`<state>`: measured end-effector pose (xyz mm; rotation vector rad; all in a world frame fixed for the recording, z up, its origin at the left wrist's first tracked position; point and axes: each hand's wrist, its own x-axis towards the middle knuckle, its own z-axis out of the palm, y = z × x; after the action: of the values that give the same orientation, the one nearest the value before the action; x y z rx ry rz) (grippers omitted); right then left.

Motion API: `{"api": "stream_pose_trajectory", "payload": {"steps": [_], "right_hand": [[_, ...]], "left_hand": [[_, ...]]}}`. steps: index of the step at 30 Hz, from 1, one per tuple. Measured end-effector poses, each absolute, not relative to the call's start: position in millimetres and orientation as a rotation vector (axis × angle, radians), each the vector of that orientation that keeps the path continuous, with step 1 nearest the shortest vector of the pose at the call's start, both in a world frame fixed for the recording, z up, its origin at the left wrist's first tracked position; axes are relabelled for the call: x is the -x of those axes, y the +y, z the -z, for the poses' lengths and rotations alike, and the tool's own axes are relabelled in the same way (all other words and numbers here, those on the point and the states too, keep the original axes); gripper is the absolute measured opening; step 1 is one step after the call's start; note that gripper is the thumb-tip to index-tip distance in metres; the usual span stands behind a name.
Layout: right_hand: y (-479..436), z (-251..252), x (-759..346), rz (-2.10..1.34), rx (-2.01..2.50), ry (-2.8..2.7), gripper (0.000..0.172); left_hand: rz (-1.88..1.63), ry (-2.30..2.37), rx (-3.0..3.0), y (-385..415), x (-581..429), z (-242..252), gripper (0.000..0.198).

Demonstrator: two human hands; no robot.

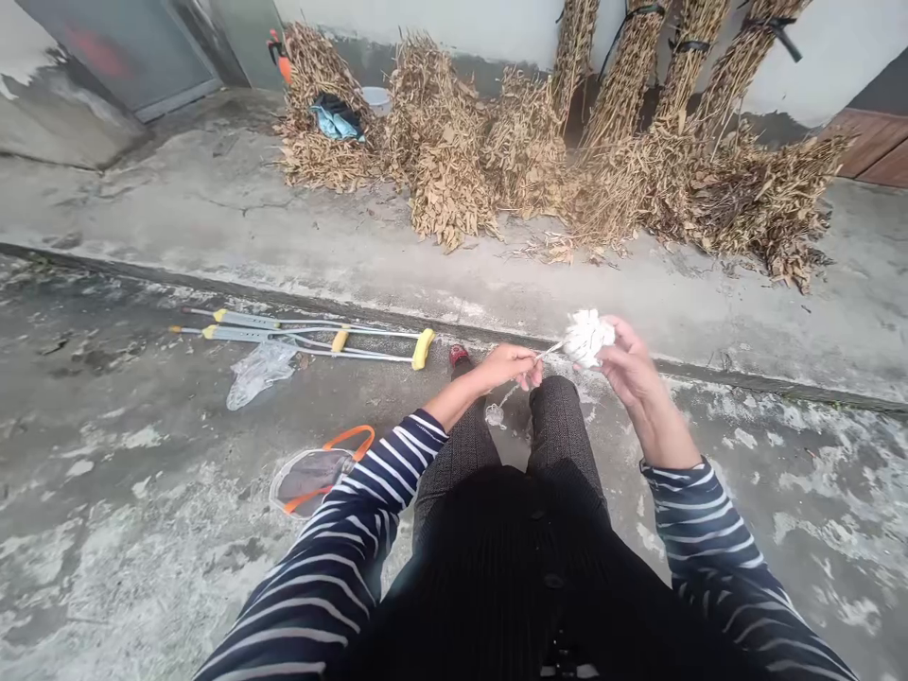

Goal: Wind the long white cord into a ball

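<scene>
My left hand (512,363) pinches a thin pale stem in front of my knees. At the stem's upper right end is a white ruffled flower (587,338), which looks made of many folded strips; its material is unclear. The fingers of my right hand (630,364) close on the flower's right edge. Below my left hand, a pale strand runs down to a small whitish clump (495,414) between my legs. Whether that strand joins the stem is hidden by my fingers.
A pair of crutches (305,336) lies at the left beside a clear plastic bag (261,372). Nearer is a mesh bag (312,478) with orange handles. A low concrete ledge (234,227) runs across, with dried plant bundles (446,142) along the wall.
</scene>
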<state>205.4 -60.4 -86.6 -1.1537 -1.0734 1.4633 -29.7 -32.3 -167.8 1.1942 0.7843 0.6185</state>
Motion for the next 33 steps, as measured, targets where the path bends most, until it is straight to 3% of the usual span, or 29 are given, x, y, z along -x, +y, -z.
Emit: {"api": "stream_pose_trajectory", "payload": {"steps": [6,9,12,15,19,24,27,30,33], "right_hand": [[-25.4,95.3,-214.3,-0.886,1.335,-1.163,0.053],[-16.5,109.8,-211.8,-0.485,1.483,-1.451,0.044],[-20.5,129.1,-206.4,-0.350,1.494,-1.644,0.042],[-33.6,147.9,-199.6,-0.476,1.484,-1.833,0.045],[-55.8,150.7,-193.9,-0.963,1.313,-1.987,0.050],[-72.4,117.7,-196.4,-1.690,1.009,-1.577,0.059],[-73.0,104.0,-198.5,-1.749,0.983,-1.296,0.069],[-69.6,99.4,-201.1,-1.726,1.049,-1.198,0.064],[-64.9,95.5,-205.1,-1.748,1.087,-1.194,0.058]], "left_hand": [[-0.562,0.785,-1.091,-57.2,28.8,171.7,0.027],[-0.489,0.717,-1.108,-67.7,28.5,154.8,0.028],[-0.489,0.693,-1.190,-66.7,32.5,132.7,0.028],[-0.603,0.767,-1.217,-51.5,39.3,116.2,0.026],[-0.648,0.993,-1.386,-20.2,43.8,107.9,0.024],[-0.623,1.004,-1.390,-2.4,34.9,123.2,0.027],[-0.628,0.919,-1.215,-9.9,26.1,140.0,0.028],[-0.642,0.861,-1.099,-19.9,19.0,150.0,0.025],[-0.726,0.824,-1.085,-23.0,12.3,145.1,0.039]]}}
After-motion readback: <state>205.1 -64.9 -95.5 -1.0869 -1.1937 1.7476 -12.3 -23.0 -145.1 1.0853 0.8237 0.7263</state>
